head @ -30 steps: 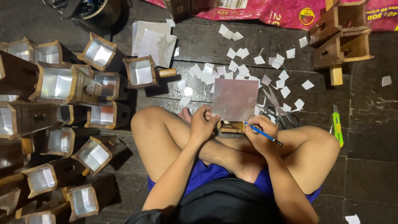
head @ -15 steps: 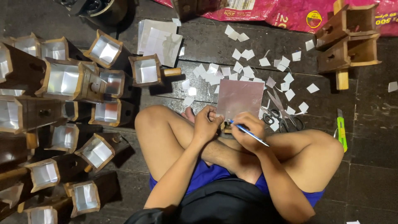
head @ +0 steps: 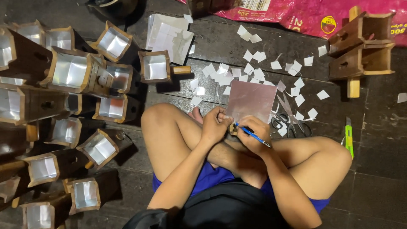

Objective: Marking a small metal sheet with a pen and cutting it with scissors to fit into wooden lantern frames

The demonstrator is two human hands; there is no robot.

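Dark plank floor (head: pixel 381 186) w/ stuff all over: lots of wooden box moulds (head: pixel 68 72) lined w/ shiny foil piled on the left, two unlined ones (head: pixel 360 46) far right, small white paper squares (head: pixel 254 72) scattered in the far middle, scissors (head: pixel 288 123) and a green utility knife (head: pixel 349 138) on the right. Person sits cross-legged, foil sheet (head: pixel 251 101) propped at the feet. Left hand (head: pixel 215 125) is curled closed on the sheet's near-left corner, pinning it; right hand (head: pixel 253 135) is closed in a writing grip round a blue pen (head: pixel 253 135), tip at the sheet's near edge. Looks to me like the marking-out step, prob a line before cutting. Next move imo needs the sheet held dead flat and the pen drawn steadily, since thin foil would crease or tear easily. Vs half a sec ago: basically same pose, pen hand has crept a bit toward the sheet's corner, and the view shifted slightly so the far-right boxes sit lower in frame. Everything else hasn't budged.
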